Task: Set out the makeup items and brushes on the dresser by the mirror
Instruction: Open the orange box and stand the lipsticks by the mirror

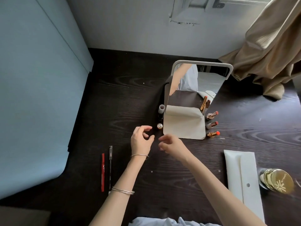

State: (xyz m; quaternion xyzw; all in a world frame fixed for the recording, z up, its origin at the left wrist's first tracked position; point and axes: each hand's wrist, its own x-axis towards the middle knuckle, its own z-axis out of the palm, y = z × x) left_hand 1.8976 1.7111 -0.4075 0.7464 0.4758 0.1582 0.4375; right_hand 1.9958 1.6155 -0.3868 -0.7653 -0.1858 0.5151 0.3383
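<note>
Lipsticks (213,123) beside mirror (192,95)

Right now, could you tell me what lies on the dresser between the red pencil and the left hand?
In the head view, only a thin dark pencil lies there, just beside the red pencil; from it to the left hand is bare dresser top.

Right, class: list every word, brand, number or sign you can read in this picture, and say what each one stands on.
Red pencil: white lettering along its side, too blurred to read.
Gold round lid: an embossed starburst sign with small lettering above it, too small to read.
Black pencil: no readable text.
Lipsticks beside the mirror: no readable text.
</note>
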